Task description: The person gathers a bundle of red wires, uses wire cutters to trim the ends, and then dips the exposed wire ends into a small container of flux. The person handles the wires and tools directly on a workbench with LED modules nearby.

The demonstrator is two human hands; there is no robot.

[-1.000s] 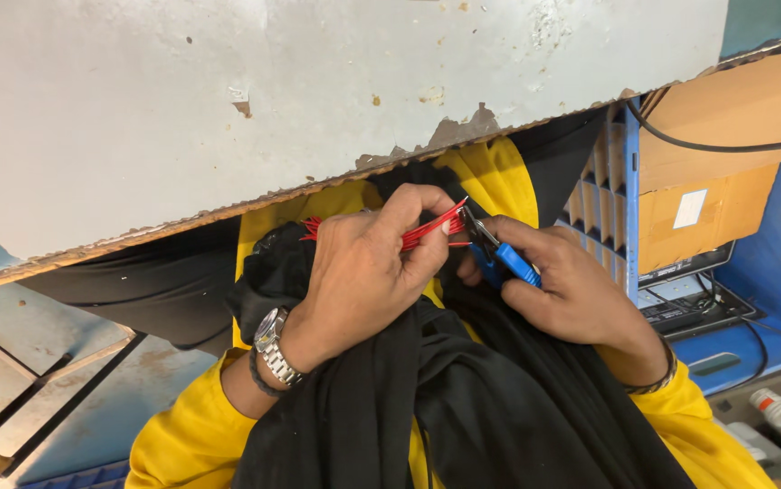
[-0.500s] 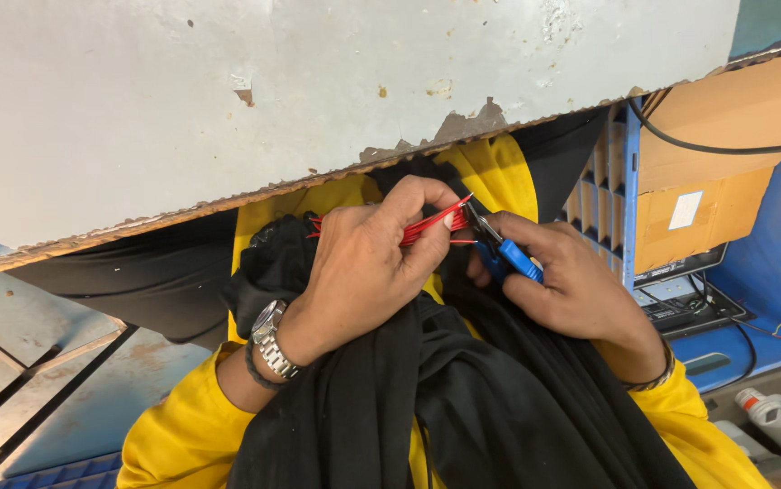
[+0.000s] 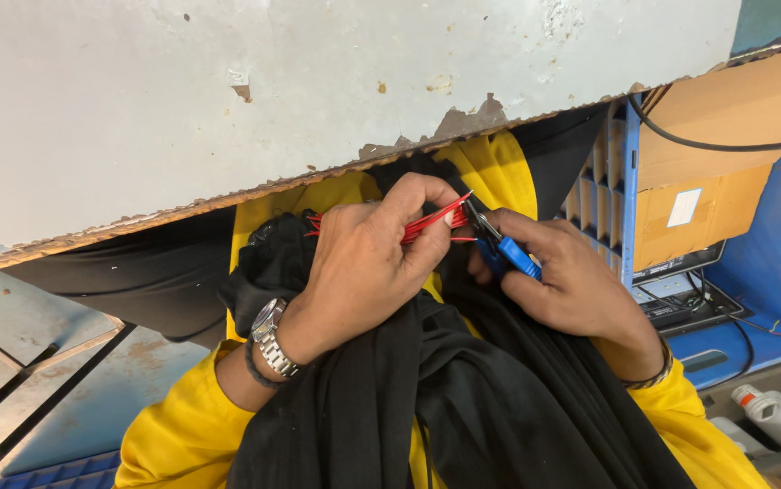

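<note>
- Hands at work under a chipped grey-white table (image 3: 228, 109): the left hand (image 3: 363, 272) is closed around a bundle of thin red wires (image 3: 431, 222), thumb and forefinger pinching the strands just short of their ends.
- The right hand (image 3: 571, 290) is wrapped shut on the blue handles of a small pair of cutters (image 3: 499, 244); the dark tip of the tool meets the red wires just beside the left fingertips.
- The wires run back from the cutters across the left palm and show again as red strands at the far side of the hand, against black cloth (image 3: 463, 407) draped over the lap and yellow sleeves.
- A steel wristwatch (image 3: 273, 337) and a dark band sit on the left wrist; a thin dark bangle rings the right wrist.
- To the right, a blue plastic divider rack (image 3: 603, 195) stands on edge; its slots are in shadow and what they hold cannot be told.
- Beside the rack sits a brown cardboard box (image 3: 725, 163), closed, with a small white rectangular label (image 3: 683, 206) on its front face and a black cable crossing its top.
- At the lower right corner, a white plastic bottle (image 3: 775, 415) with a red cap lies on its side, near a blue tray (image 3: 725, 349) carrying loose wires.
</note>
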